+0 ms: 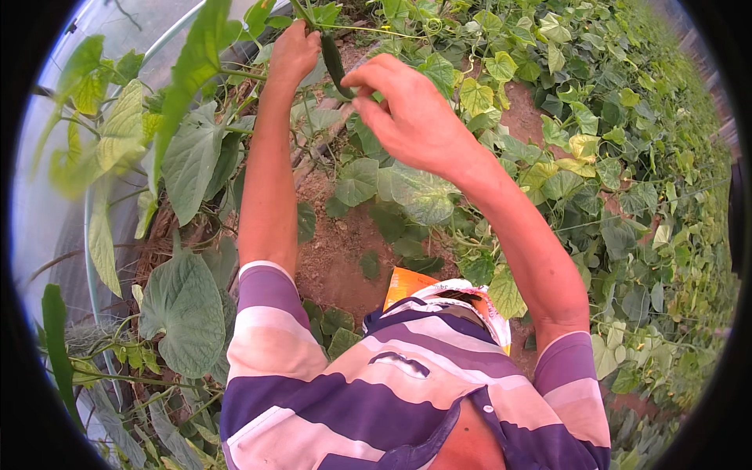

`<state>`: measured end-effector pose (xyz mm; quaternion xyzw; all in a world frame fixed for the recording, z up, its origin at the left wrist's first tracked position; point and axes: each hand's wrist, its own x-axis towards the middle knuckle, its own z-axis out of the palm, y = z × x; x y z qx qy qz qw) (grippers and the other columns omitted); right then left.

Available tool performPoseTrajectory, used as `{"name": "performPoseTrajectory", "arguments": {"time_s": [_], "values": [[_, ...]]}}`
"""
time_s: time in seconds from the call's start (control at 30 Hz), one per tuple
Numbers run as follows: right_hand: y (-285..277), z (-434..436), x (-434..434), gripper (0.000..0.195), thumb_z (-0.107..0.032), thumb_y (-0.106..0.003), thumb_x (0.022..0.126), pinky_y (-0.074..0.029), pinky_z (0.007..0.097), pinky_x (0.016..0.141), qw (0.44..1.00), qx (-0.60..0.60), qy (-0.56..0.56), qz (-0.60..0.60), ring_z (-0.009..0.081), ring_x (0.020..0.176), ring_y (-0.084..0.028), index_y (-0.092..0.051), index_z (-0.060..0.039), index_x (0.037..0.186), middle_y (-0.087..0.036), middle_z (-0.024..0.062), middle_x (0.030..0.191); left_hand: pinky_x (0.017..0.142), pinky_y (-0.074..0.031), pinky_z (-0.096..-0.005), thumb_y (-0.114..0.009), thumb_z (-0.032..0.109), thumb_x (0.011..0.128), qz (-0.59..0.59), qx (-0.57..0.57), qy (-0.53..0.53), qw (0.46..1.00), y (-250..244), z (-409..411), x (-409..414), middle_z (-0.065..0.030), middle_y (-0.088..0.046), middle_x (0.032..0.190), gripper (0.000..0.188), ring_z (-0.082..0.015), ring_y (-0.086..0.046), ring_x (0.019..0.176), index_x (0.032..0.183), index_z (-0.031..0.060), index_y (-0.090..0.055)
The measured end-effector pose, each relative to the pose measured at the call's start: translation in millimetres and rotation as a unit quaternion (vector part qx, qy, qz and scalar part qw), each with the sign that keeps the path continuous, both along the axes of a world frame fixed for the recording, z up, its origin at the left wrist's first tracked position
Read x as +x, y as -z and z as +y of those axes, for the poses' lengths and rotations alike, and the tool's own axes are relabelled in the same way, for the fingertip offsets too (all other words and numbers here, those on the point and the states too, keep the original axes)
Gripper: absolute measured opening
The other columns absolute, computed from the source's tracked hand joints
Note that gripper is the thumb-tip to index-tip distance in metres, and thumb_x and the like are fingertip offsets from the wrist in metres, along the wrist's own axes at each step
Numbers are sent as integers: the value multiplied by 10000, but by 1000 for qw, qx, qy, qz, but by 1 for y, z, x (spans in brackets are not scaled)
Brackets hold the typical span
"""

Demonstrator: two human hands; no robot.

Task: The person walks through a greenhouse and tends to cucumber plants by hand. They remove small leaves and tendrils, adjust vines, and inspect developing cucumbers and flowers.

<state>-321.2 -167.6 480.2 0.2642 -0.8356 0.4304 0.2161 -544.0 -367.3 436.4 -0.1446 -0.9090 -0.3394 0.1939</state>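
A dark green cucumber (332, 59) hangs from a vine near the top of the head view, its lower tip curving to the right. My left hand (295, 51) is raised just left of its upper end, with the fingers curled closed by the stem; whether they grip the vine is hidden. At the cucumber's lower tip is my right hand (405, 111), thumb and forefinger on either side of it. From this angle I cannot tell whether those fingers press on it.
Leafy cucumber vines (611, 147) spread over the right side. Large leaves (183, 311) and clear plastic sheeting (158, 23) stand at the left. An orange and white printed bag (405, 285) is at my waist, above reddish soil (335, 258).
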Motion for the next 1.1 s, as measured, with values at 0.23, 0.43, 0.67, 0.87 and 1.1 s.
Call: {"name": "performPoseTrajectory", "arguments": {"time_s": [0.23,0.43,0.67,0.87,1.1], "values": [[25,-13,-119,203,-175,-615,965,-555,497,829,949,299,89,-51,366,893,-696,-691,12,990,-710,178,889,817,-541,-301,-564,127,1037,-50,87,164,981,-5,-48,53,-97,-729,978,197,-152,-705,886,1114,-44,-625],[-26,-32,-94,423,-411,-575,1050,-437,296,467,959,174,-109,-194,112,480,-554,-711,-20,963,-636,49,677,725,-547,-323,-556,71,974,-38,85,147,985,-31,-69,117,-99,-663,860,116,-167,-661,765,1034,-17,-602],[-75,34,-109,424,-398,-576,1040,-442,288,503,956,136,9,-261,96,546,-569,-706,-1,973,-637,30,682,857,-548,-301,-583,130,1042,-137,153,171,964,-29,-71,113,-51,-690,970,215,-144,-689,912,1174,-33,-632],[-54,44,-57,453,-275,-777,891,-563,401,859,886,392,-42,-245,341,956,-716,-680,32,1210,-744,199,1036,861,-540,-310,-615,129,1019,-183,152,211,948,-55,-58,111,-71,-695,1039,237,-148,-687,948,1170,-51,-636],[-51,29,-68,242,-148,-695,924,-556,411,830,984,108,-95,-103,322,924,-719,-702,38,1078,-724,201,1003,936,-535,-319,-569,97,1019,-201,217,242,924,-53,-35,108,-54,-669,1065,270,-151,-660,993,1249,-36,-612]]}}
